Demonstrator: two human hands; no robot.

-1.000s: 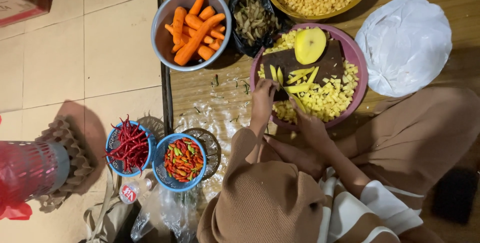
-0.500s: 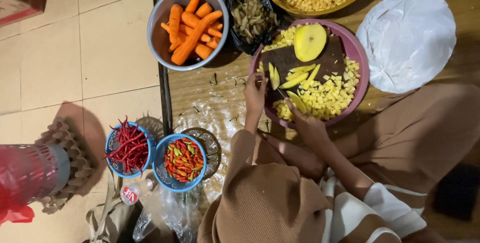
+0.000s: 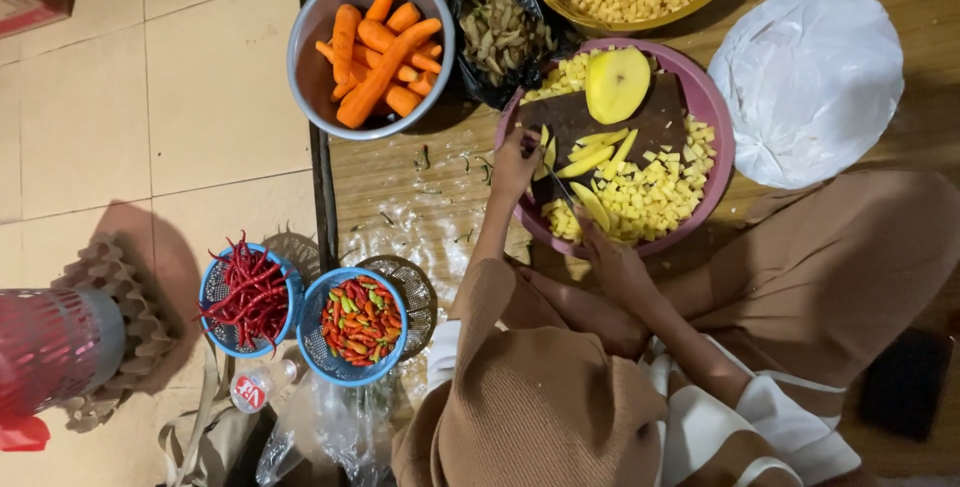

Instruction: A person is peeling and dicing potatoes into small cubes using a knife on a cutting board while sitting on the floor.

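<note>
Potato strips being cut on a dark board inside a pink basin.

The strips [image 3: 590,152] are steadied at their left ends by the left hand [image 3: 515,162]; a knife [image 3: 560,190] is clenched in the right hand [image 3: 610,257], just near of them. A potato half [image 3: 617,84] lies farther away.

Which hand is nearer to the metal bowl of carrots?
Left. The left hand sits on the cutting board's left end, just across from the bowl of carrots; the right hand is farther off, at the pink basin's near rim.
</note>
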